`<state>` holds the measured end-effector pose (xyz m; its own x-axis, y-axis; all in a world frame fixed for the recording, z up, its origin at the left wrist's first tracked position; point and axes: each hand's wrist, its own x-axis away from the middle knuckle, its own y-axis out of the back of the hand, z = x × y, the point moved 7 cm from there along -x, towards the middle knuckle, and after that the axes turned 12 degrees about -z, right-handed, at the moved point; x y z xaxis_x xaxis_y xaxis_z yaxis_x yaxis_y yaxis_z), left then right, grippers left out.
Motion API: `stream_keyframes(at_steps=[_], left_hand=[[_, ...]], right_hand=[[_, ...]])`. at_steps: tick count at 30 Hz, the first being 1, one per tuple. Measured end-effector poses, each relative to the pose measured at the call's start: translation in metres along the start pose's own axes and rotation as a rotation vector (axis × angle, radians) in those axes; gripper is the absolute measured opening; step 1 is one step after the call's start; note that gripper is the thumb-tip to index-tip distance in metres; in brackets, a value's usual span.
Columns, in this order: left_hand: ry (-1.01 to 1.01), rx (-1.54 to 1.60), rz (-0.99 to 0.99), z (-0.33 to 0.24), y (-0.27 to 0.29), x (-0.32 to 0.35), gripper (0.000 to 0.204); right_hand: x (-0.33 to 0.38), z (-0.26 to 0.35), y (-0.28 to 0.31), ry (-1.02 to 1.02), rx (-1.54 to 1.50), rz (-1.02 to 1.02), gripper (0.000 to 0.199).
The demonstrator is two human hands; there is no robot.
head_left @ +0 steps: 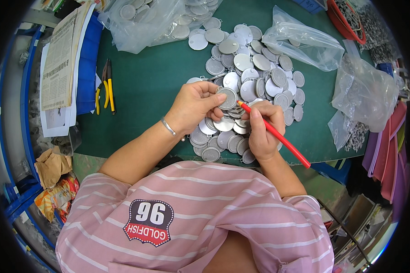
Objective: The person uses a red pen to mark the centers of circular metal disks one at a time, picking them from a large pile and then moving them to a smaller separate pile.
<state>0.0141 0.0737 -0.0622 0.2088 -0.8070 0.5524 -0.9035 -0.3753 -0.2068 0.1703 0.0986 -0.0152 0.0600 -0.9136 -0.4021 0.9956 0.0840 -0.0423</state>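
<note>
My left hand [195, 102] pinches a round silver metal disc [228, 98] between thumb and fingers, its textured face turned up. In my right hand [265, 132] is a red pencil [284, 139], held like a pen. The pencil's tip comes close to the disc's right edge; whether it touches, I cannot tell. Around and beneath both hands spreads a loose heap of similar grey discs [249, 75], many with small loops on the rim. More discs lie between my wrists at the table's near edge.
Clear plastic bags [305, 43] lie beyond the heap, one holding discs [136, 13]. Yellow-handled pliers [107, 88] rest at the left beside a blue bin [87, 68] with papers. A red basket [346, 20] of metal parts stands far right on the green table [146, 77].
</note>
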Motion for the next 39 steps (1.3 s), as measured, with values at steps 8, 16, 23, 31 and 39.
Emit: stream_keyframes(at_steps=[8, 16, 23, 31, 39], left_hand=[[0.006, 0.006, 0.001, 0.001, 0.001, -0.001, 0.022], [-0.002, 0.021, -0.008, 0.000, 0.001, -0.001, 0.022], [-0.002, 0.040, 0.001, 0.001, 0.001, 0.000, 0.022], [0.011, 0.025, -0.008, 0.001, 0.001, 0.000, 0.018], [-0.016, 0.039, -0.018, 0.000, 0.001, 0.000, 0.019]], right_hand=[[0.001, 0.000, 0.006, -0.061, -0.037, -0.063, 0.008], [0.001, 0.006, -0.002, 0.102, 0.020, 0.071, 0.009], [0.004, 0.003, -0.006, 0.128, 0.155, 0.136, 0.010], [0.003, 0.005, -0.006, 0.119, 0.128, 0.142, 0.009], [0.003, 0.004, -0.002, 0.055, 0.004, 0.088, 0.009]])
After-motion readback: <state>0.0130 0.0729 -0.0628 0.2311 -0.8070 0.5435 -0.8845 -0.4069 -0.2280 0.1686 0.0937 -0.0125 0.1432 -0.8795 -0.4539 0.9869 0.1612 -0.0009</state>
